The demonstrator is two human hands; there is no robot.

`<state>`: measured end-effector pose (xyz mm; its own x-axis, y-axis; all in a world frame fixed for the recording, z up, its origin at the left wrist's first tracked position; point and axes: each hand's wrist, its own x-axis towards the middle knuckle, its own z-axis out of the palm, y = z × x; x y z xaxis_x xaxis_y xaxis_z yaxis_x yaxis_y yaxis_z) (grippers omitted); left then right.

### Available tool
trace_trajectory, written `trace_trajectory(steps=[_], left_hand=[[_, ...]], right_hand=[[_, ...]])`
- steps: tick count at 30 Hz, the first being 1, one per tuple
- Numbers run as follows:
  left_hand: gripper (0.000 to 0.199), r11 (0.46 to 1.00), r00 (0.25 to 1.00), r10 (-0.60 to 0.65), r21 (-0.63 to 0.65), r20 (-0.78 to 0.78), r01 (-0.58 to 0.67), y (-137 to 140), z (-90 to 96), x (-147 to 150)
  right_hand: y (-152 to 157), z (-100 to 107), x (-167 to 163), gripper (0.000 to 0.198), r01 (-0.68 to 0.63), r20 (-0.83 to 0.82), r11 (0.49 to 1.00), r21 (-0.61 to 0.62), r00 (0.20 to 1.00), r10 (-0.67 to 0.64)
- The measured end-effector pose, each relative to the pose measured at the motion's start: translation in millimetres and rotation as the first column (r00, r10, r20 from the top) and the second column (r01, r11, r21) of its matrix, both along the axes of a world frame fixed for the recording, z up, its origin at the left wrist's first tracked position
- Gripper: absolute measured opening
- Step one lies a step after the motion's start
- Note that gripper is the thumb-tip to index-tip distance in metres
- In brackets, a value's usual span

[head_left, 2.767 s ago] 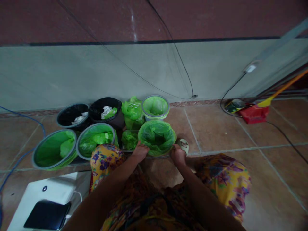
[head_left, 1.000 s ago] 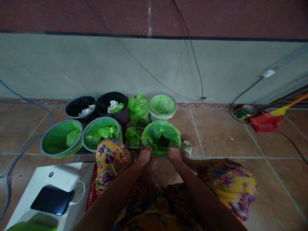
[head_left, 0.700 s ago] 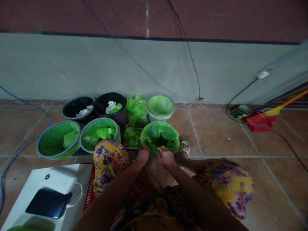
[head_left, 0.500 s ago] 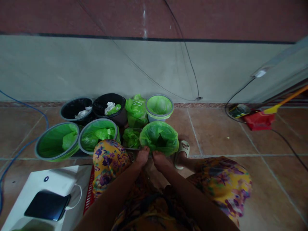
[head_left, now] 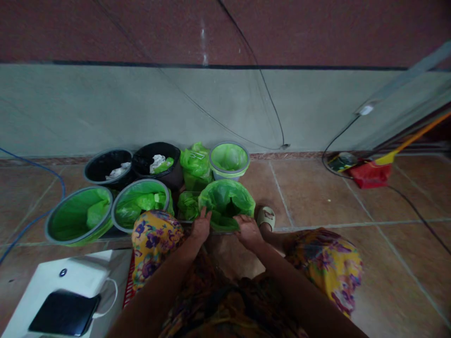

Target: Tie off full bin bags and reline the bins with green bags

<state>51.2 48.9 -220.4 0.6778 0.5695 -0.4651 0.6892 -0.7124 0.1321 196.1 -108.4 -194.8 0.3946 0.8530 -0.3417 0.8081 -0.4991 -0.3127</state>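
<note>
Between my feet stands a bin lined with a green plastic bag, whose top edge is spread wide. My left hand grips the near left part of the bag's edge. At the near right of the same edge is my right hand, its fingers curled over the rim onto the bag. The bin's wall is mostly hidden by the bag and my hands. Just left of it sits a clear tray with crumpled green bags.
Green-lined bins and black-lined bins stand to the left, some holding wads of plastic. Behind are a tied green bag and another lined bin. A phone charges at lower left. A red dustpan lies right.
Both hands have moved apart along the near edge of the bag, the right one going further right. The bag's mouth remains open. My view has shifted slightly.
</note>
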Motion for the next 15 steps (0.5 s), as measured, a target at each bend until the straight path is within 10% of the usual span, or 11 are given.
trace_trajectory(steps=[5, 15], left_hand=[[0.068, 0.995, 0.998, -0.061, 0.083, 0.036, 0.057, -24, 21.9, -4], [0.035, 0.972, 0.977, -0.212, -0.101, 0.016, 0.213, -64, 13.9, 32]], right_hand=[[-20, 2, 33, 0.042, 0.227, 0.099, 0.973, -0.049, 0.97, -0.221], [-15, -28, 20, 0.034, 0.204, 0.048, 0.973, -0.109, 0.979, -0.2]])
